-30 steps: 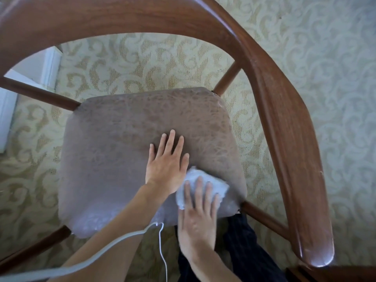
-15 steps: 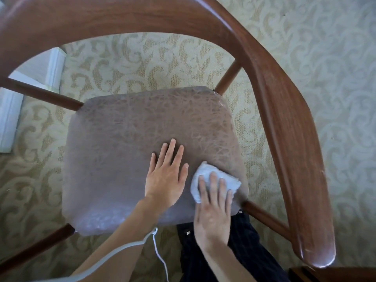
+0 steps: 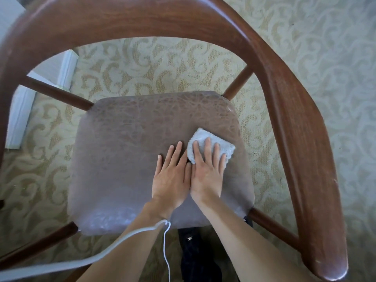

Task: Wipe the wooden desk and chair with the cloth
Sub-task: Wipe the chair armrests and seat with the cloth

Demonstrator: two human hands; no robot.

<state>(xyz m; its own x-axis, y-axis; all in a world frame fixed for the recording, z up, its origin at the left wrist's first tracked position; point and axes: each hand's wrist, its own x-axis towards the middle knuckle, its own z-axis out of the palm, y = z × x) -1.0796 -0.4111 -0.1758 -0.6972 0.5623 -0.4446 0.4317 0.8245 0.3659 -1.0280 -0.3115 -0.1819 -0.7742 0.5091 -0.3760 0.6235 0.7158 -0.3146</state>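
Right hand flat, fingers spread open and pressing down on the cloth, not gripping it. Cloth is white, folded small, on the right side of the chair seat, near its right edge. Left hand flat on the bare seat just beside the right, fingers open, thumb sides touching or nearly so, hard to tell. Seat is brown cracked leather. Curved wooden armrest wraps around the seat. White cord hangs at the left wrist. Patterned carpet underneath.
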